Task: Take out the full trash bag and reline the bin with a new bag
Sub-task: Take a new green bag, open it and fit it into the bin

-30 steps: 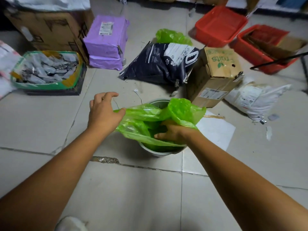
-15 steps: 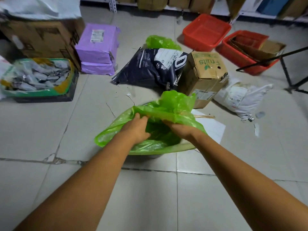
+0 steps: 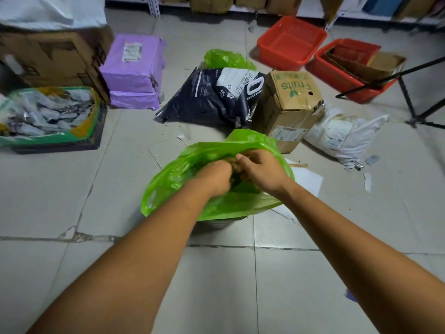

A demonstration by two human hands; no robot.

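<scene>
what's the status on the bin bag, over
Left hand and right hand both closed on the green bag, knuckles together at its mouth. Bag draped over the bin, not yet seated. Nothing in the way.

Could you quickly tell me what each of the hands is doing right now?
Left hand: closed, gripping the green bag at its mouth.
Right hand: closed, gripping the same bag's mouth, touching the left.
</scene>
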